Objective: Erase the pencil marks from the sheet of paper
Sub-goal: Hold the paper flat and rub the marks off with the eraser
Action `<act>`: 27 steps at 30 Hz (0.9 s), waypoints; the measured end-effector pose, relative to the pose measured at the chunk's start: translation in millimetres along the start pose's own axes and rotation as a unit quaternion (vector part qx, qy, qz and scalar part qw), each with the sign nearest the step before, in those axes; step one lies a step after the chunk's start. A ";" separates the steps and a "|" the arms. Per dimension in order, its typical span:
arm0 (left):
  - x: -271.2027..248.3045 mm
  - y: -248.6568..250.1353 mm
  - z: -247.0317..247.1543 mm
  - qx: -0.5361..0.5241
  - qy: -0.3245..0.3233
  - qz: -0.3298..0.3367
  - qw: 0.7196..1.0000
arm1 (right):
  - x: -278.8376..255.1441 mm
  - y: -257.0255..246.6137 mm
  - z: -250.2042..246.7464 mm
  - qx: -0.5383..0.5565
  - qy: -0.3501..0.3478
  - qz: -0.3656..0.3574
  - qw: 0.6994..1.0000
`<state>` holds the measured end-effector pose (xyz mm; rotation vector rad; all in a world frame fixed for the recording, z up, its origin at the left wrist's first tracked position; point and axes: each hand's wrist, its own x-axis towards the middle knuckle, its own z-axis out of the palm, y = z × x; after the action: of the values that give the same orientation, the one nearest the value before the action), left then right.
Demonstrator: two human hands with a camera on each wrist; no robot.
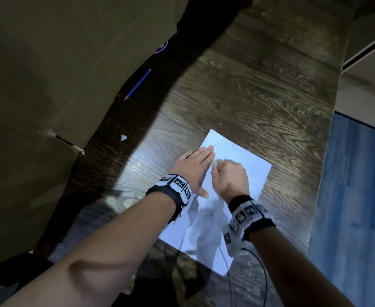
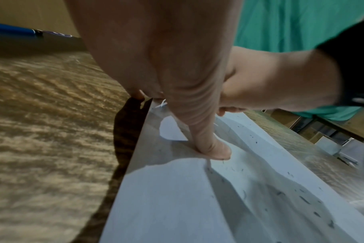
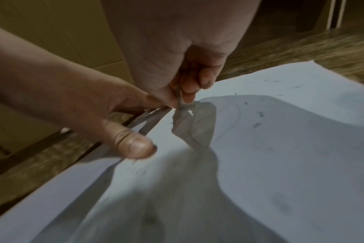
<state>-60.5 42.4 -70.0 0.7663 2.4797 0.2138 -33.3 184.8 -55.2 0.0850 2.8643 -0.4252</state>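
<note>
A white sheet of paper [image 1: 244, 165] lies on the dark wood floor [image 1: 259, 96], dotted with dark eraser crumbs [image 2: 303, 199] and faint pencil marks [image 3: 258, 125]. My left hand [image 1: 193, 165] lies flat on the sheet's left part, fingers straight, thumb [image 2: 214, 148] pressing the paper [image 2: 166, 197]. My right hand [image 1: 231, 176] is curled beside it, its fingertips pinching a small pale eraser [image 3: 186, 105] against the paper [image 3: 280, 148]. In the head view the eraser [image 1: 214, 163] just shows at the fingertips.
A blue pencil [image 1: 139, 84] lies on the floor at the back left, next to a large cardboard box [image 1: 49, 85]. A small white scrap [image 1: 123, 137] lies near the box. A blue mat [image 1: 355, 196] borders the floor on the right. A black cable [image 1: 262, 273] trails from my right wristband.
</note>
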 end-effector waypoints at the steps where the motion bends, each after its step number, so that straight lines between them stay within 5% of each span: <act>1: 0.2 -1.0 0.5 -0.002 0.002 0.000 1.000 | -10.3 0.9 1.8 0.008 -0.009 -0.004 1.000; 10: 1.8 -1.6 0.4 0.010 -0.006 0.003 1.000 | 10.9 -0.2 -2.6 -0.008 0.010 -0.003 1.000; 15: 1.3 -4.1 2.7 -0.013 0.008 0.008 1.000 | -24.8 3.0 6.8 0.027 -0.006 0.002 1.000; 21: 2.4 -2.8 0.7 -0.003 -0.003 0.006 1.000 | 16.7 5.2 -0.2 0.002 0.021 0.013 1.000; 27: 2.2 -4.4 3.7 -0.011 0.001 0.009 1.000 | -32.1 6.7 10.8 0.054 0.038 -0.016 0.998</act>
<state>-62.2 39.9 -75.4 0.7798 2.4697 0.2469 0.9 187.3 -59.2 0.0759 2.9191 -0.5956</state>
